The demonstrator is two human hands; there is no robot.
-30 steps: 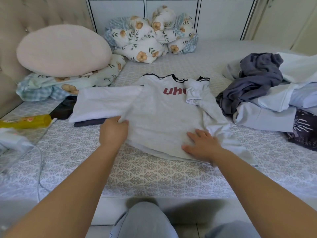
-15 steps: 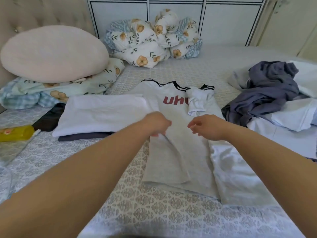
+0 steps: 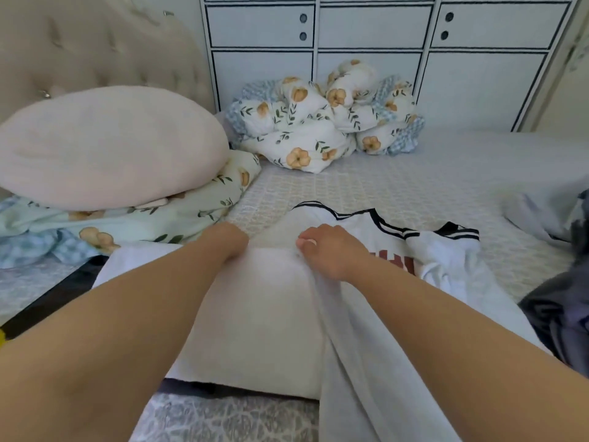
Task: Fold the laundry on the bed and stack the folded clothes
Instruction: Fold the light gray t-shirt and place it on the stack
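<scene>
Both hands, left hand [image 3: 231, 239] and right hand [image 3: 328, 250], pinch the shirt [image 3: 366, 231] with curled fingers, lifting its edge to fold it over.

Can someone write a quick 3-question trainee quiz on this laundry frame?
1. True or false: both hands are at the white shirt.
2. Multiple choice: where does the pink pillow lie? A) on the floral pillow at the headboard B) on the dark clothes C) on the shirt.
3. Short answer: what colour is the lettering on the shirt?

Key
1. True: the left hand and the right hand both grip its fabric near the collar.
2. A.
3. Red; the right arm hides part of it.
</scene>
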